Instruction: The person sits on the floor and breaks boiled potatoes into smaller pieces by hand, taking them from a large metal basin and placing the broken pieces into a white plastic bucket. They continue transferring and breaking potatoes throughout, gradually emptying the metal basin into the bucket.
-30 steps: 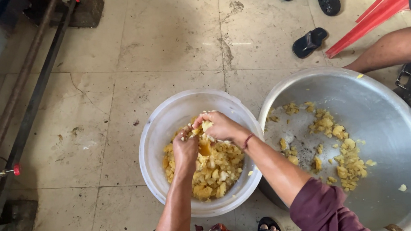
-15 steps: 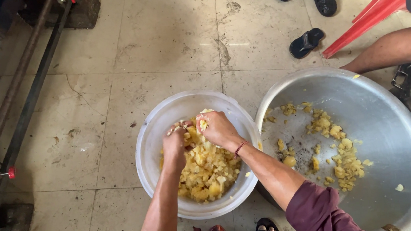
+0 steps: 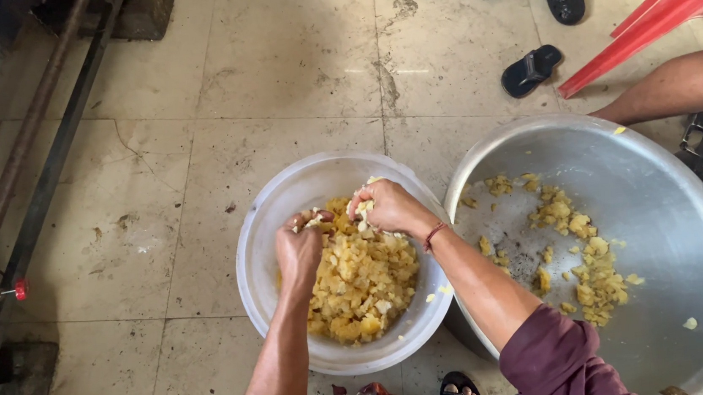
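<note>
left hand (image 3: 299, 253) and right hand (image 3: 386, 207) fingers clamped on potato (image 3: 363, 277) | above bowl (image 3: 265, 230) far edge | risk: crumbs may drop onto floor (image 3: 191, 110)

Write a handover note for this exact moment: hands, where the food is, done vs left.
Left hand: closed on yellow mash, over the translucent plastic bowl.
Right hand: pinching a pale piece above the same bowl.
Yellow mash: most of it is piled in the bowl on the tiled floor.
Large metal pan: beside the bowl, holds scattered yellow chunks.
Done: the bowl pile looks crumbled.
Left: lumps in both hands; the chunks in the pan.
</note>
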